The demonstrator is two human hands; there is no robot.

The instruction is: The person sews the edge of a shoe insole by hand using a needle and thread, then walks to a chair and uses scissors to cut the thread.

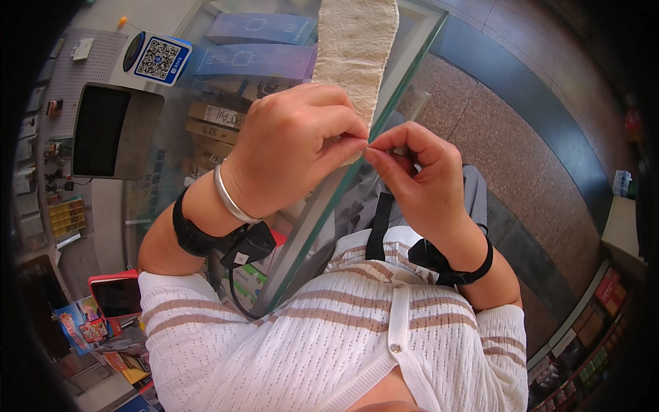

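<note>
A long strip of crinkled cream cloth lies along the glass counter, with a stitched-looking edge. My left hand is over its near end and hides part of it. Thumb and forefinger of that hand are pinched together. My right hand is just past the counter's edge, also pinching with thumb and forefinger. The two pairs of fingertips meet beside the cloth's near end. Whatever is between them is too small to make out. A bit of the cloth shows below my left fingertips.
Under the glass counter top are purple boxes and brown cartons. A printed-code stand and a dark-screened device are to the left. A red-cased phone or tablet is lower left. Tiled floor lies right.
</note>
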